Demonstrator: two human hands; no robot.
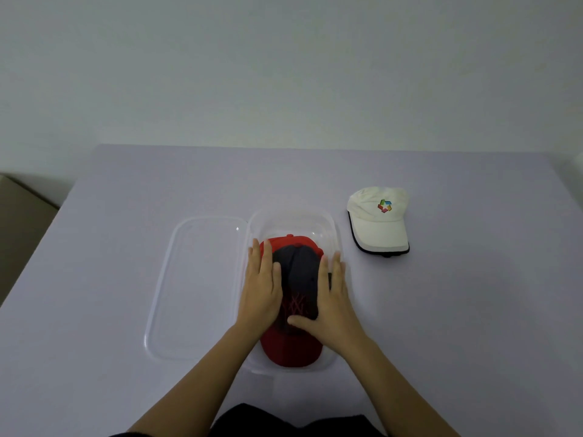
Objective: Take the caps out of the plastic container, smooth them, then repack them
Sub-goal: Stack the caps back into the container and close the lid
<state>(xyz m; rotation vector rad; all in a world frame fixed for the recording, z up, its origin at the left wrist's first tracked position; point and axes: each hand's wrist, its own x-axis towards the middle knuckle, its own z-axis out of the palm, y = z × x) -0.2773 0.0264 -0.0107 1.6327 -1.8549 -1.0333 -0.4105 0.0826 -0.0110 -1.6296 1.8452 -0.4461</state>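
Note:
A clear plastic container [331,230] stands at the table's middle. Inside it lies a dark navy cap [303,272] with a red logo and red brim, on top of a red cap [291,241] whose edge shows behind it. My left hand [262,288] lies flat on the navy cap's left side. My right hand [334,294] lies flat on its right side, thumb across the front. The fingers of both hands are stretched out. A white cap [378,222] with a coloured logo and dark-edged brim rests on the table to the container's right.
The container's clear lid [195,288] lies flat on the table just left of the container. The table is covered with a pale lilac cloth [457,310]. A pale wall stands behind it. A brown box [19,216] sits beyond the left table edge.

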